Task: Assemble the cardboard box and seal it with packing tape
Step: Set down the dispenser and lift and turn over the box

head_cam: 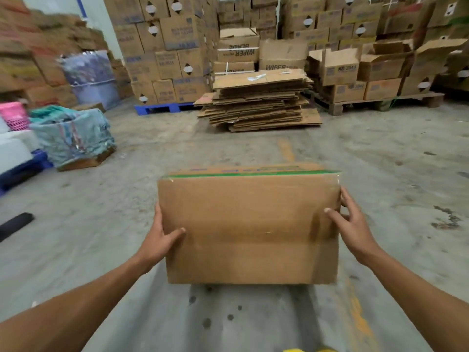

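Note:
A brown cardboard box (250, 229) is held up in front of me above the concrete floor, its plain side facing me and a green printed strip along its top edge. My left hand (158, 240) grips its left edge, thumb on the front face. My right hand (351, 224) grips its right edge, thumb on the front and fingers behind. Clear tape glints at the upper right corner. No tape roll is in view.
A stack of flattened cardboard sheets (258, 100) lies on the floor ahead. Behind it stand pallets piled with boxes (165, 47). At left sit a cloth-covered bundle (72, 135), a pink basket (14, 115) and a blue pallet (22, 171).

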